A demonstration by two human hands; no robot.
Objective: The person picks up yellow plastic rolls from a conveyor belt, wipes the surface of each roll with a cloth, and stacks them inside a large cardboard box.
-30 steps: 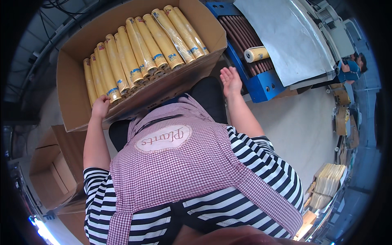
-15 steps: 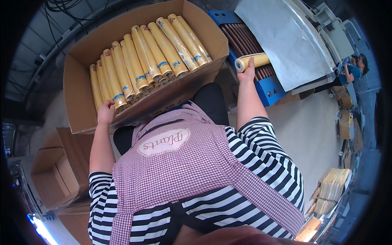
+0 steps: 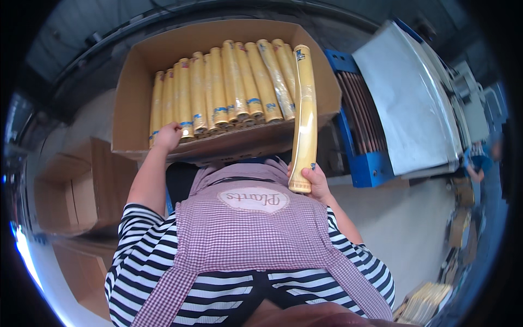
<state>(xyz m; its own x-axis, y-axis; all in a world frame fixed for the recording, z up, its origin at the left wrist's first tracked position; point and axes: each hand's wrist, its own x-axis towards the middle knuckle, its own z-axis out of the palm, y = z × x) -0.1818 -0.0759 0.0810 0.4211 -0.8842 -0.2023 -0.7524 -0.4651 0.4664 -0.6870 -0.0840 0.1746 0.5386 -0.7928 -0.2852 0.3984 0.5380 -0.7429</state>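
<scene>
My right hand (image 3: pixel 310 181) is wrapped round the lower end of a long, shiny yellow roll (image 3: pixel 306 109) with blue printing near its ends. The roll stands up and away from me, in front of the right end of a large cardboard box (image 3: pixel 261 146). Inside that box lie several similar yellow rolls (image 3: pixel 218 87) in clear film, side by side, with more roll ends showing underneath. My left hand (image 3: pixel 168 136) is closed over the box's near rim at the left, its fingertips beside the lower end of a roll.
Right of the box stands a blue-framed machine (image 3: pixel 366 173) with dark rollers (image 3: pixel 362 111) and a silvery sheet (image 3: pixel 408 103) over it. An open carton (image 3: pixel 71 191) is at the left. Stacked flat pieces (image 3: pixel 427 302) lie lower right. Another person (image 3: pixel 479 161) is far right.
My right hand has drawn the yellow roll away from the machine's rollers, toward me and left, turning it lengthwise. My left hand stays at the box rim. The whole view has shifted.
</scene>
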